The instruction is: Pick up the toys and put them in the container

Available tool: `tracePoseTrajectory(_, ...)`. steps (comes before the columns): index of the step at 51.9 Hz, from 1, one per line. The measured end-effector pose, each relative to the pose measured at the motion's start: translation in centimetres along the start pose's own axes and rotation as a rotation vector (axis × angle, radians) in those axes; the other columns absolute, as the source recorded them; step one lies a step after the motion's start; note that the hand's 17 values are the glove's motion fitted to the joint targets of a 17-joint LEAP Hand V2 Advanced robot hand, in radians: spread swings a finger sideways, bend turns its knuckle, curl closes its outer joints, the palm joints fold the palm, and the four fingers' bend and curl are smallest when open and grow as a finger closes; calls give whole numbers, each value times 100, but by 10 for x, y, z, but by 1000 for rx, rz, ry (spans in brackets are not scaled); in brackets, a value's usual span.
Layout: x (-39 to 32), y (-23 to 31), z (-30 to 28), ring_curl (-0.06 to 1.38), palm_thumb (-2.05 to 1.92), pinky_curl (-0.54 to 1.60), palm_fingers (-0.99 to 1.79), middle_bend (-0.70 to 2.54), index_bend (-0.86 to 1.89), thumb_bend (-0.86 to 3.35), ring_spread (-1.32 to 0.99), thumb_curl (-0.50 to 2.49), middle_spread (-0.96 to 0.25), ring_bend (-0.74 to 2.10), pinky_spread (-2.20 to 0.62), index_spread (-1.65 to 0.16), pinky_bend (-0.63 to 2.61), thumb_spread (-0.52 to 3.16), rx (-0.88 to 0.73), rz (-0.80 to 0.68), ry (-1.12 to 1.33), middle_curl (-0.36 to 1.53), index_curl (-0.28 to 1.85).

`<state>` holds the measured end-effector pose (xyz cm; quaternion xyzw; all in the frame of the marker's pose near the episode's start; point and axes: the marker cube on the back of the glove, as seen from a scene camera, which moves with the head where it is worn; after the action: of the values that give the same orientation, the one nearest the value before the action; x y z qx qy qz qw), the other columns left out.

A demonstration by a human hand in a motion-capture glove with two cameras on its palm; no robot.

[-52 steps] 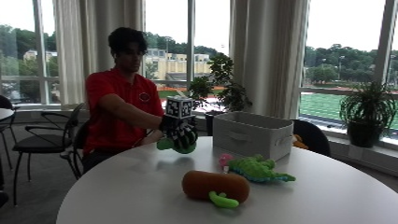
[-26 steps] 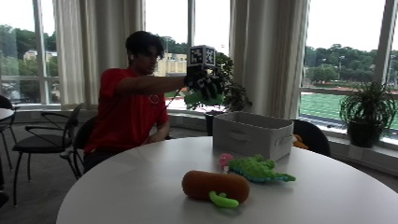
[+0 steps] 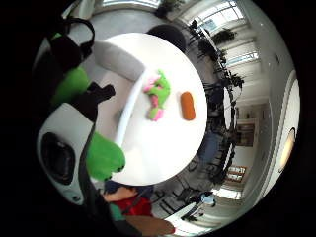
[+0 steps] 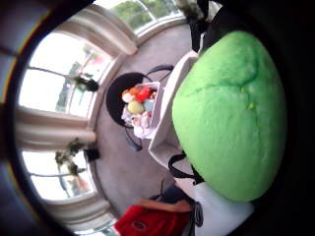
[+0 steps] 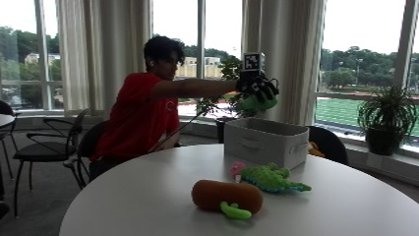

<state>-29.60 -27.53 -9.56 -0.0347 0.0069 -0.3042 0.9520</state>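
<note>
While the green plush toy sits clamped in the curled fingers of the gloved right hand, it hangs in the air above the white fabric container, well clear of its rim. In the thumb-side palm view the toy fills much of the picture, and beyond it the open container shows several coloured toys already lying inside. The person's right arm reaches out straight at shoulder height toward the container.

On the round white surface, the container stands at about 1 o'clock from the middle, near the far edge. Just in front of it, toward the centre, lies a green crocodile-like plush with pink parts. Nearer the camera, at about 6 o'clock from that plush and close beside it, lies a brown oval plush with a small green piece at its front. The little-finger-side palm view shows both of these toys from above, the green and pink one beside the container's rim and the brown one just past it, apart from each other.

Behind the surface stand dark chairs, and a potted plant sits on the window sill.
</note>
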Motion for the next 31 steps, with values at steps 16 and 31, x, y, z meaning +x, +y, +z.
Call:
tracePoseTrajectory(16,-10,-13,14,41,28,43,-11,15,11,-9,-22,62,-18,64,-11,-42,138,109,-69,267,-83,42,28)
tracePoseTrajectory(31,4,10,23,30,4,38,-8,17,17,-5,0,46,-10,41,5,-40,136,107,-19,423,81,37,27)
